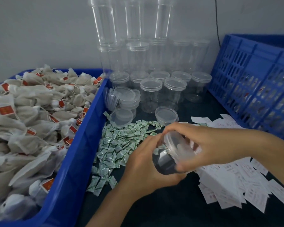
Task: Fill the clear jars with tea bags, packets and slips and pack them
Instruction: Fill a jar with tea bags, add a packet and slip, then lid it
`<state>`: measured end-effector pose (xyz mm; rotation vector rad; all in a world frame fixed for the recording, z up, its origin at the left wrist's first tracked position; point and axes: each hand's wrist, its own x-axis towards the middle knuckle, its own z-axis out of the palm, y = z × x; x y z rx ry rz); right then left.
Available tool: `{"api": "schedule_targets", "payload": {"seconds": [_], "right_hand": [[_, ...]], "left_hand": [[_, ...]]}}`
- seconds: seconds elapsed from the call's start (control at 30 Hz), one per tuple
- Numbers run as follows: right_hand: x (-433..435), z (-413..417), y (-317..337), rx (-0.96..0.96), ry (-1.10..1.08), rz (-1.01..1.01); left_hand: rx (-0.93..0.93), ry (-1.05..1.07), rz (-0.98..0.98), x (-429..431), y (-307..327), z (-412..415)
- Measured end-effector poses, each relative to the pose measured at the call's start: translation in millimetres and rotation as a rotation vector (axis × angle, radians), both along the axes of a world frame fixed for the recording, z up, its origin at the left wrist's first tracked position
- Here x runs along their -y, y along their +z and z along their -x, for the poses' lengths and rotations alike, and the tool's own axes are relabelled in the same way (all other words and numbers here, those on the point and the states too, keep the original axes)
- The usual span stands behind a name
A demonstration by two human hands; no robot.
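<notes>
Gripping one clear jar (164, 163) with both hands, lower centre of frame.
Blue bin (82, 145) of tea bags (31, 112) fills the left; blue crate (252, 76) stands at right; empty lidded jars (151, 94) cluster upper centre; green packets (118, 143) lie mid-frame, white slips (228, 182) lower right. Around the tilted jar's body wraps the left hand (143, 167); the right hand (208, 145) curls its fingers round the lid (179, 148).

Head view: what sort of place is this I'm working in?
Likely a small tea-packing workbench: a blue bin heaped with tea bags, stacked empty clear jars by the wall, and piles of packets and slips on the dark table.
</notes>
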<state>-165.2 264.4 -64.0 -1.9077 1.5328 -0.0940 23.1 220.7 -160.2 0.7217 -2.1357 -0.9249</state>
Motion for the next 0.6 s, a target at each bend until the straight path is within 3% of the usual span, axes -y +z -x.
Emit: {"api": "schedule_targets", "payload": {"seconds": [0.07, 0.27, 0.33, 0.43, 0.53, 0.6], "right_hand": [[-4, 7, 0, 0.044, 0.064, 0.001], [-9, 5, -5, 0.004, -0.043, 0.002], [-4, 4, -3, 0.030, 0.016, 0.057], [4, 3, -13, 0.059, -0.100, 0.151], [-1, 6, -11, 0.060, -0.062, 0.028], [-1, 5, -6, 0.171, -0.076, -0.027]], "left_hand": [[0.004, 0.014, 0.008, 1, -1, -2], [-0.003, -0.002, 0.000, 2, 0, -2], [0.000, 0.003, 0.014, 2, 1, -2], [0.003, -0.006, 0.019, 3, 1, -2], [0.012, -0.015, 0.024, 4, 2, -3], [0.012, -0.014, 0.032, 4, 1, -3]]}}
